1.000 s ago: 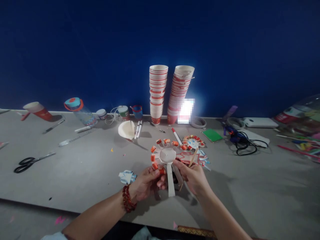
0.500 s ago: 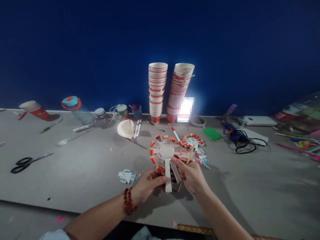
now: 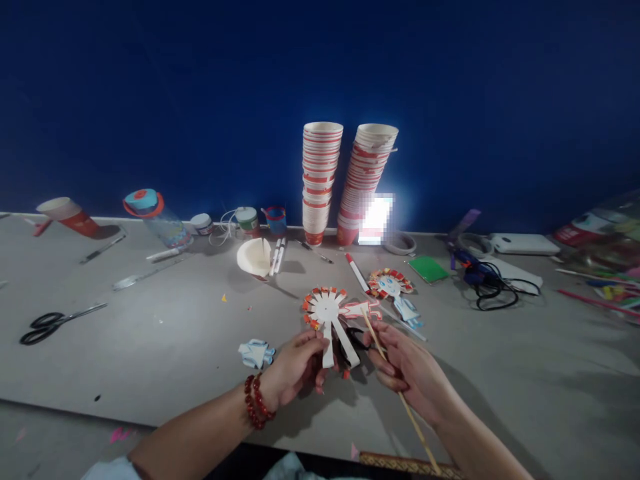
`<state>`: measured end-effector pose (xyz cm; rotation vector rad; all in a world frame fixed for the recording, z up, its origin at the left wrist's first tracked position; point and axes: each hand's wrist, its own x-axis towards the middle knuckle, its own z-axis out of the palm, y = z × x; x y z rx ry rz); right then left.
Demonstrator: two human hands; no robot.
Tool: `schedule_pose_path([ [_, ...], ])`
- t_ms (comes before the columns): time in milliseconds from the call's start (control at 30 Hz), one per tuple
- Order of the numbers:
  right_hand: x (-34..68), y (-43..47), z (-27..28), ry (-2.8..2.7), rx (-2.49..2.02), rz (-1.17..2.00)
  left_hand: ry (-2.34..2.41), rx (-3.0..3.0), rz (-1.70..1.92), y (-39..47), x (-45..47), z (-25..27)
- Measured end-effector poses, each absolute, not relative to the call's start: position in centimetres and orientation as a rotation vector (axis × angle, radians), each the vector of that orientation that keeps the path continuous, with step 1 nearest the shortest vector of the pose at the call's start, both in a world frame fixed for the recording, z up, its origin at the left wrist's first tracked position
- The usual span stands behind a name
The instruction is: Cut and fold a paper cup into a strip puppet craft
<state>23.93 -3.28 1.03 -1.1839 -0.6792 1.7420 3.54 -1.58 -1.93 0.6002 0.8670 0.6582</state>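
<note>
My left hand (image 3: 297, 368) is closed on a strip of a paper cup (image 3: 326, 309) cut into petals, its red-orange tips curled around a white round base. Two longer white strips hang down from it. In my right hand (image 3: 413, 363) is a thin wooden stick (image 3: 417, 427), slanting down toward the table's front edge. Something with black loops (image 3: 350, 343), perhaps scissor handles, is partly hidden behind the strips. Just beyond lies a red-outlined paper cutout (image 3: 359, 309). Farther right is a curled-petal paper flower with a drawn face (image 3: 388, 284), touching a blue-outlined paper body (image 3: 407, 311).
Two tall stacks of paper cups (image 3: 321, 180) stand against the blue wall, beside a glowing screen (image 3: 375, 220). Scissors (image 3: 53, 325) lie at far left, a blue-outlined paper cutout (image 3: 256, 353) nearer. A glue gun with black cable (image 3: 483, 273) and a green square (image 3: 428, 269) are on the right.
My right hand has come off the cup's strips and moved right. The wooden stick it holds has swung to slant toward me. The cut cup has spread flatter and shifted slightly.
</note>
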Motion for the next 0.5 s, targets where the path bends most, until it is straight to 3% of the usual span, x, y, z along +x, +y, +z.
schedule_pose_path([
  [133, 25.2, -5.1, 1.8, -1.528, -1.408, 1.252, 0.768, 0.68, 0.571, -1.6, 3.2, -1.9],
  [267, 24.5, -5.0, 2.2, -2.335, -1.198, 0.659, 0.795, 0.701, 0.511, -1.6, 3.0, -1.6],
  [500, 23.0, -3.6, 0.6, -2.607, -1.201, 0.304, 0.87, 0.737, 0.536, -1.6, 2.5, -1.4],
])
